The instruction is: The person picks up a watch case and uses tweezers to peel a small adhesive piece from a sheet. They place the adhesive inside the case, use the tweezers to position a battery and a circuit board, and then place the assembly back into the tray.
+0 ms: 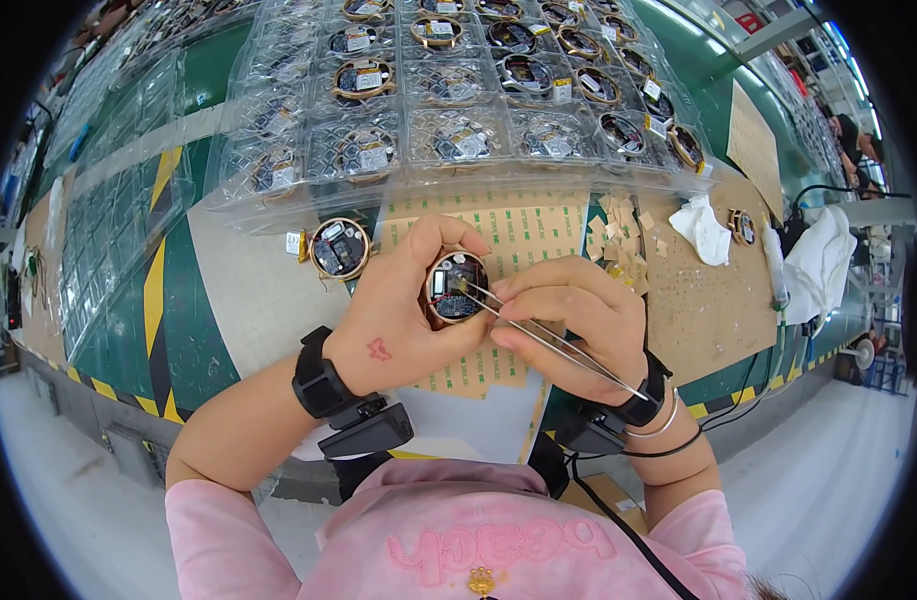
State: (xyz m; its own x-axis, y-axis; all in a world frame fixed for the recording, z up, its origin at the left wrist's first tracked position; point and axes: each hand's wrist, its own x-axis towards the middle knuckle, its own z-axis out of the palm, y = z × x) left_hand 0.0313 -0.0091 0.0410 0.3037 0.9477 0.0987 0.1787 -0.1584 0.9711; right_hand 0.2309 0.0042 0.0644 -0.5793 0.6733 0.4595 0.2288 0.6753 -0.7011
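Observation:
My left hand (404,305) is closed around the rim of a round watch case (457,305), its open inside with a dark circuit board turned up. Metal tweezers (549,345) are pinched in my right hand (579,310). Their tips touch or hover over the middle of the board, near a small yellowish piece; contact cannot be told. Left of my left hand lies a second open watch case (339,249) with a small battery (297,246) beside it. Under both hands is a tan sheet of adhesive backing (524,225) with green print.
Clear plastic trays (459,170) holding several open watch cases fill the far side. To the right, small tan squares (619,230) lie scattered by a brown board (709,310). A crumpled white cloth (701,230), another watch case (743,227) and a corded white tool (776,265) sit further right.

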